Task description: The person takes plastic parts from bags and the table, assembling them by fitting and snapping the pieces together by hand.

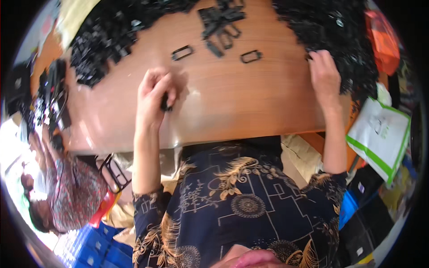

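My left hand hovers at the left front of the brown table, its fingers curled round a small black plastic part. Most of that part is hidden by the fingers. On the right, my right hand is at the near left edge of a large heap of black plastic parts. Its fingers are bent together over a dark bit at the tips, too small to name. Between the hands, farther back, lie two black rectangular frames, a left one and a right one, apart from each other.
A loose cluster of black parts lies at the table's far middle. Another heap covers the far left. An orange bag and a white-and-green bag are at the right. Another person sits at the left.
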A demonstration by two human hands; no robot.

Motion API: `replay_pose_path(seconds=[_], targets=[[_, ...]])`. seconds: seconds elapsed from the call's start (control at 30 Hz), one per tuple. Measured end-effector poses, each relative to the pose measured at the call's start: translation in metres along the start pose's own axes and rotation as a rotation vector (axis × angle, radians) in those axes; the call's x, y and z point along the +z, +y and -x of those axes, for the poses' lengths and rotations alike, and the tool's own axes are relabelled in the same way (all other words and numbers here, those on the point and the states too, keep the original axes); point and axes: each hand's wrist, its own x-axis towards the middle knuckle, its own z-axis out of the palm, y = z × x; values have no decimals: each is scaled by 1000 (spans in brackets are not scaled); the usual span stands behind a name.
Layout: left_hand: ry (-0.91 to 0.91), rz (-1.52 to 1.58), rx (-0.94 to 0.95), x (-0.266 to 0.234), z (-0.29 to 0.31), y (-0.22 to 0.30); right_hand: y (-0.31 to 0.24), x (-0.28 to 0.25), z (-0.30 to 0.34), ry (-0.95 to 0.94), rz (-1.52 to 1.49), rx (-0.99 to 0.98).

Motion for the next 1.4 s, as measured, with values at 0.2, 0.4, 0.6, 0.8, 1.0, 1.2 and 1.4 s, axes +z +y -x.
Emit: replay_pose_path(seconds=[0.2, 0.4, 0.6, 0.8, 1.0, 1.2, 1.4], targets=[[154, -1356, 560, 26, -37, 14, 3, 7, -4, 87, -326, 57], [33, -1469, 664, 21, -29, 1, -56, 8, 9, -127, -1482, 600], [-195, -1443, 614, 45, 39, -37, -114, 11, 30, -309, -1083, 563], [-177, -1436, 617, 45, 55, -48, -111, 10, 33, -206, -708, 182], [-147, -1359, 625, 37, 55, -52, -101, -23, 23, -198, -454, -377], [-149, -1364, 566, 36, 51, -53, -96, -11, 16, -151, -344, -603], [-135, -1364, 535, 35, 47, -54, -128, -1, 19, -65, -512, -483]])
